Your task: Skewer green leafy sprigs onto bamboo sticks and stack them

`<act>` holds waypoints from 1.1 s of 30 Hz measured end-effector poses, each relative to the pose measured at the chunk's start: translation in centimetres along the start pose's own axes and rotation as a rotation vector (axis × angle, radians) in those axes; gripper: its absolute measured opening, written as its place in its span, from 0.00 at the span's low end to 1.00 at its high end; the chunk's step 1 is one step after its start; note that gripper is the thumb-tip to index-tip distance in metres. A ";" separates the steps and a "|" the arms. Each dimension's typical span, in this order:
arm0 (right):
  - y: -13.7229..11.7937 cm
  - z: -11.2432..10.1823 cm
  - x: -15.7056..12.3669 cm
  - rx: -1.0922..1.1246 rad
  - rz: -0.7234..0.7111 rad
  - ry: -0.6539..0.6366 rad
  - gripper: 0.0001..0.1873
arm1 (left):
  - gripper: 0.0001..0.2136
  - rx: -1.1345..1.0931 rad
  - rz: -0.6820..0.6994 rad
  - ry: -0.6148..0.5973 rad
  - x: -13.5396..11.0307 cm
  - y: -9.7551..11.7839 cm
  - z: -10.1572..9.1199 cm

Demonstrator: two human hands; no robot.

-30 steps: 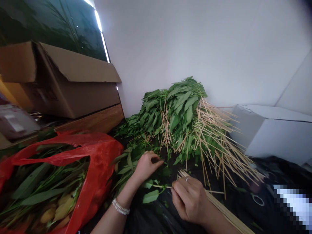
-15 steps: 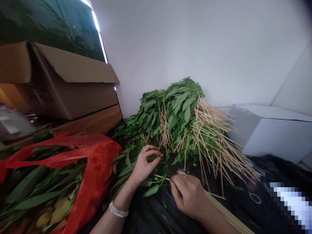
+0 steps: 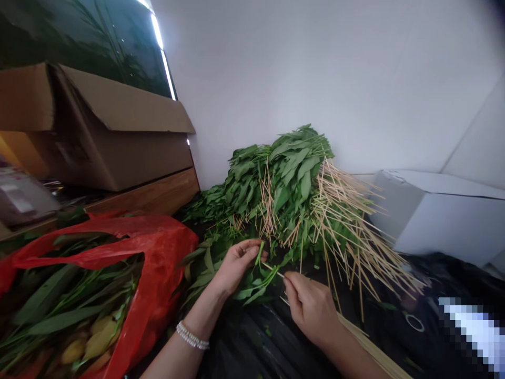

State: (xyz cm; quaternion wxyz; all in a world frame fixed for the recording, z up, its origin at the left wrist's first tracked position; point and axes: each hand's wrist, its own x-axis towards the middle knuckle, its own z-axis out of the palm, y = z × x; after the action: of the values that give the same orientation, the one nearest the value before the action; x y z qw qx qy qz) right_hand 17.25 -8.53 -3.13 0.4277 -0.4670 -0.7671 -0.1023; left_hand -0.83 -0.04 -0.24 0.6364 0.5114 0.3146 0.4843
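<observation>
My left hand (image 3: 236, 266) pinches a thin green leaf stalk (image 3: 259, 255) between thumb and fingers. My right hand (image 3: 313, 308) is closed on a bamboo skewer (image 3: 273, 269), whose free end points left to the fingers of my left hand. Green stalks cross the skewer close to my right fingertips, and their leaves (image 3: 252, 292) hang below it. Further pale skewers (image 3: 369, 342) run under my right wrist towards the lower right; whether the palm grips them is hidden. Behind both hands rises a heap of leaf bunches (image 3: 292, 163) with many skewers (image 3: 355, 221) sticking out.
A red plastic bag (image 3: 158, 247) of leafy stems stands at left. Behind it, an open cardboard box (image 3: 134, 152) rests on a wooden ledge (image 3: 158, 195). A white box (image 3: 445, 221) is at right. Black plastic sheeting (image 3: 240, 342) covers the surface, with a ring (image 3: 414, 322) on it.
My left hand has moved slightly right and now pinches a green stalk upright at the skewer's end. The skewer, with stalks across it, and my right hand have shifted a little right.
</observation>
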 end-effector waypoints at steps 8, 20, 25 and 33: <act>1.0 0.6 -0.2 -0.027 0.083 0.008 0.11 | 0.15 0.008 -0.014 -0.001 0.0 -0.1 0.2; 0.6 0.5 -0.3 0.029 0.044 0.000 0.10 | 0.19 -0.258 0.025 0.226 0.8 -0.1 -1.0; 0.8 0.6 -0.2 -0.010 0.068 -0.004 0.11 | 0.18 -0.302 -0.086 0.162 0.7 -0.1 -0.8; 0.9 0.7 -0.2 -0.049 0.098 -0.034 0.12 | 0.16 -0.153 -0.113 0.078 0.3 -0.2 -0.6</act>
State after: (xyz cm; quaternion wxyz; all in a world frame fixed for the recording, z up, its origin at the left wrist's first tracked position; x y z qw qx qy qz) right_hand 17.65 -7.79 -3.89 0.4075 -0.5160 -0.7478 -0.0922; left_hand -1.20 0.40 -0.53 0.6870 0.4235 0.3297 0.4899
